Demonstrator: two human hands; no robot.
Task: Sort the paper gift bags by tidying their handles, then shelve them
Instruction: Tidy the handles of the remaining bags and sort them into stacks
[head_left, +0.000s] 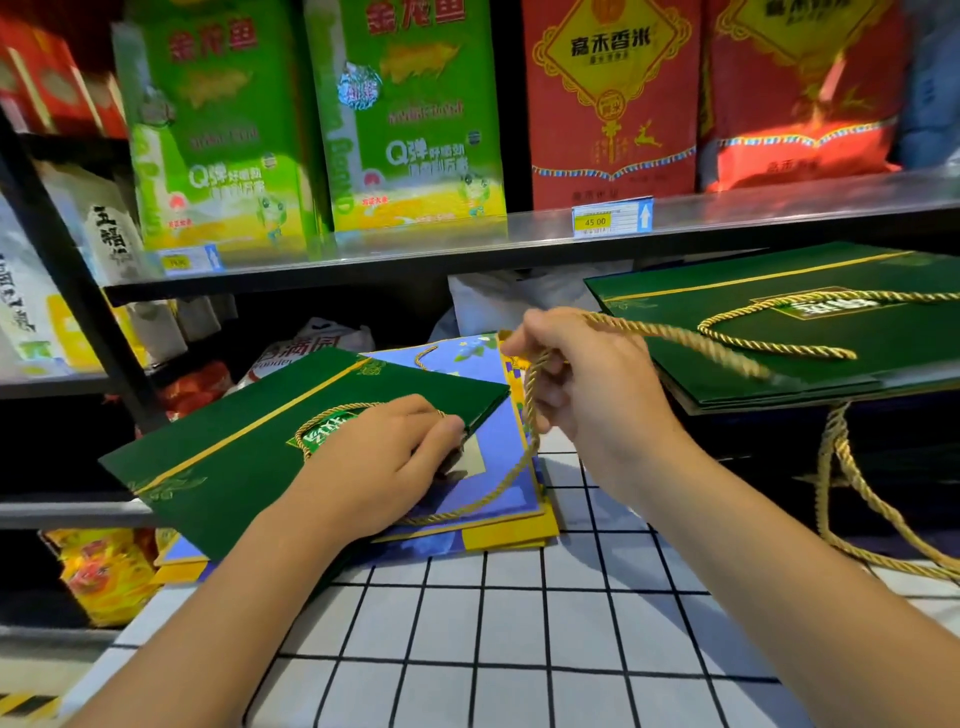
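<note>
Showing a flat green gift bag (249, 457) lying on a stack of blue and yellow bags (511, 499) at the far left corner of a white table (493, 649) with a black grid pattern. Left hand (387, 462) rests on the green bag near its right edge, fingers curled at the bag's open mouth and pinching that edge. Right hand (582, 379) is raised above the table just right of the green bag, fingers closed round a gold cord handle (530, 415); one run of the cord drops in a loop across the blue bags toward the left hand, another runs rightward, blurred. Right of the green bag, a second stack of green bags (810, 343) overhangs the table's far right part, with cord handles lying on top and hanging below it. Near half of the table, between the forearms, is bare grid surface. Beyond the green bag stands a metal shelf (519, 239) carrying green (415, 119) and red rice sacks (608, 104) and a price tag (613, 218). Green bag bears a gold stripe, leaf motifs and a label partly hidden by the left hand.
</note>
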